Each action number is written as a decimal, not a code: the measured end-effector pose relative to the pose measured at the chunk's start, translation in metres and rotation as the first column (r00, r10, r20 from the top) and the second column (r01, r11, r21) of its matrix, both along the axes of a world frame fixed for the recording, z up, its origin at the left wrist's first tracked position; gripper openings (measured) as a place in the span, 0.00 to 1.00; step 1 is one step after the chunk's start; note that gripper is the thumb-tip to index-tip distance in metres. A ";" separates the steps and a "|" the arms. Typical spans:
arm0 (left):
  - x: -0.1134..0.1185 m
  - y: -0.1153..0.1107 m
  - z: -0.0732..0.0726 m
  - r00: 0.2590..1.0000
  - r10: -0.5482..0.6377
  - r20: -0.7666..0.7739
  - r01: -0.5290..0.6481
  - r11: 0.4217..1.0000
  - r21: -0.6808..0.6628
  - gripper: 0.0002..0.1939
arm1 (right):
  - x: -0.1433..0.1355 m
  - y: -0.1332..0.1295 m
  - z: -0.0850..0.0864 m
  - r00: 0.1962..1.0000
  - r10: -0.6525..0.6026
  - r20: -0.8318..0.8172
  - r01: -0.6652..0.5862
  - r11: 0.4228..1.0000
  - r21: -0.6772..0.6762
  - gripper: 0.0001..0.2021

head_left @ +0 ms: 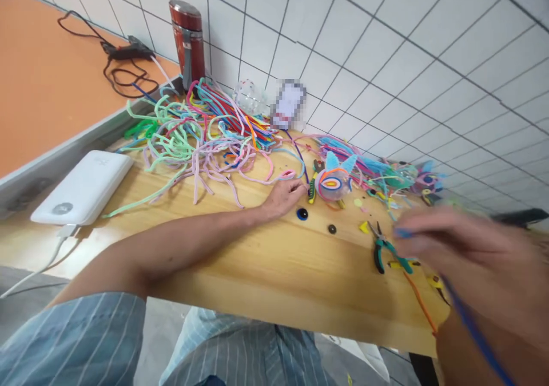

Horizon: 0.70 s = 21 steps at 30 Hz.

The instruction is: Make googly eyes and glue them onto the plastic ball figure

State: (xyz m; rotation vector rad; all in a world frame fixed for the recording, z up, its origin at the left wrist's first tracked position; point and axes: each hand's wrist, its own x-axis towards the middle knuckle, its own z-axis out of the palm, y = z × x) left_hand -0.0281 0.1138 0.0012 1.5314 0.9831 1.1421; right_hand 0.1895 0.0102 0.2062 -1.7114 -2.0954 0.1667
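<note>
My left hand (283,198) rests on the table, its fingertips pinched at the lower end of a dark blue pipe cleaner (299,152). My right hand (467,254), smeared by motion, is raised at the right with closed fingers. A bit of blue shows at its fingertips, and a long blue pipe cleaner (476,331) trails below it. Beside my left hand are a clear ball with light blue ears and a ringed eye (332,184), green-handled pliers (312,188) and a blue-black disc (302,214). Teal-handled pliers (380,249) lie near my right hand.
Pipe cleaners (193,140) are heaped at the back left, more (343,148) at the back right. A red flask (187,43) and a blurred phone (288,104) stand by the tiled wall. A white power bank (83,186) with cable lies left. A small dark disc (331,229) lies mid-table.
</note>
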 end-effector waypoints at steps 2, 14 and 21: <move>-0.001 -0.005 0.004 1.000 -0.004 -0.026 0.004 1.000 0.012 0.20 | -0.001 -0.021 -0.036 0.975 0.224 -0.006 -0.223 0.971 -0.083 0.12; 0.001 -0.072 0.066 0.739 -0.556 -0.380 0.585 0.810 -0.047 0.10 | 0.025 -0.034 -0.130 0.919 0.379 0.105 -0.387 0.920 0.068 0.09; -0.006 -0.089 0.054 0.712 -0.360 -0.602 0.433 0.901 -0.027 0.02 | 0.008 -0.034 -0.140 0.889 0.429 0.162 -0.439 0.898 0.030 0.11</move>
